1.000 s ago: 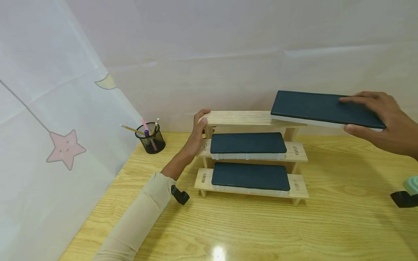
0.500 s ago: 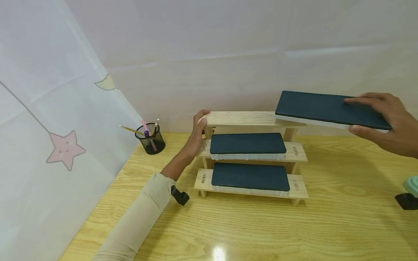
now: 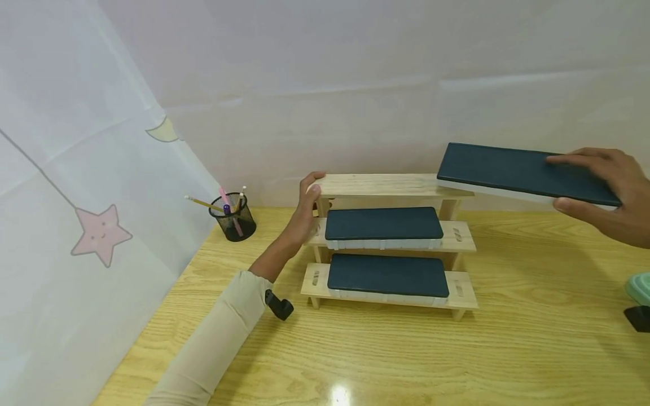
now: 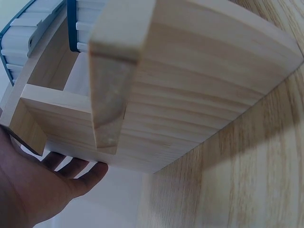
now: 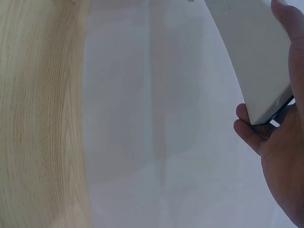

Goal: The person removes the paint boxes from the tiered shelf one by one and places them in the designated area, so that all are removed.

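Observation:
My right hand holds the right end of a flat box with a dark blue lid and white body, thumb at the front side and fingers over the lid. The box tilts slightly, its left end overlapping the top shelf's right end; whether they touch I cannot tell. From the right wrist view, the pale underside of the box shows. At the left end of the three-tier wooden stand, my left hand grips the top board. Similar boxes lie on the middle tier and lower tier.
A black mesh pen cup with pencils and pens stands left of the stand on the wooden table. Behind hangs a pale cloth. A green object and a black piece show at the right edge.
My right hand and its box have shifted right and slightly down, baring more of the top board. The left hand keeps its place on the stand.

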Motion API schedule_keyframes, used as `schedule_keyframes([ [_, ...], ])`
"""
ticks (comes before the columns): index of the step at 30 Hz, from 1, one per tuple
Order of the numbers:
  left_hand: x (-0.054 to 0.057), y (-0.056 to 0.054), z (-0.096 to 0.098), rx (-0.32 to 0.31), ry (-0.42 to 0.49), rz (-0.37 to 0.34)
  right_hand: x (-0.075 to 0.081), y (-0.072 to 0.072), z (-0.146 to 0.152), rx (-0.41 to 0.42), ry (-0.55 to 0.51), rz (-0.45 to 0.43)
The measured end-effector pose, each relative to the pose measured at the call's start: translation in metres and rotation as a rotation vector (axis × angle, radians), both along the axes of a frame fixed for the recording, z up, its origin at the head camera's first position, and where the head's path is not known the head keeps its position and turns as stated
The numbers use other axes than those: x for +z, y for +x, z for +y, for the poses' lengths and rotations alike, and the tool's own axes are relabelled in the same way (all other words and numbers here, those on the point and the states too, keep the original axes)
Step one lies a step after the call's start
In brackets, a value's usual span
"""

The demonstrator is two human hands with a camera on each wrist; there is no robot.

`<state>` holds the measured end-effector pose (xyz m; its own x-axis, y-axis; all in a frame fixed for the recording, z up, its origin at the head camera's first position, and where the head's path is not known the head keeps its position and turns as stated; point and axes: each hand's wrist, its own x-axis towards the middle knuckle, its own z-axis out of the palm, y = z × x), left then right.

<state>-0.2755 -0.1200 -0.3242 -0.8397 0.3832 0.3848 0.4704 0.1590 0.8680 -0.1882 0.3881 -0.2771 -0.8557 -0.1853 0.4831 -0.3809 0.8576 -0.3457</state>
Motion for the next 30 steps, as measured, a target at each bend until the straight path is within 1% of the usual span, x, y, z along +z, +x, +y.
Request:
schedule_keyframes([
  [6, 0.001, 0.001, 0.0, -0.009, 0.01, 0.0, 0.0, 0.003, 0.005, -0.022, 0.034, 0.021],
  [14, 0.001, 0.002, -0.001, -0.003, 0.001, -0.006, -0.004, 0.009, 0.015, -0.091, 0.113, 0.057],
  [17, 0.001, 0.003, -0.001, -0.003, 0.004, -0.009, -0.008, 0.011, 0.019, -0.096, 0.106, 0.077],
  [21, 0.001, 0.003, -0.001, -0.003, 0.006, -0.013, -0.013, 0.015, 0.022, -0.092, 0.054, 0.085],
  [25, 0.002, 0.003, 0.0, -0.006, 0.004, -0.012, -0.017, 0.018, 0.023, -0.105, 0.018, 0.077],
  [30, 0.002, 0.003, -0.001, -0.002, -0.007, -0.009, -0.018, 0.019, 0.027, -0.12, 0.036, 0.086],
])
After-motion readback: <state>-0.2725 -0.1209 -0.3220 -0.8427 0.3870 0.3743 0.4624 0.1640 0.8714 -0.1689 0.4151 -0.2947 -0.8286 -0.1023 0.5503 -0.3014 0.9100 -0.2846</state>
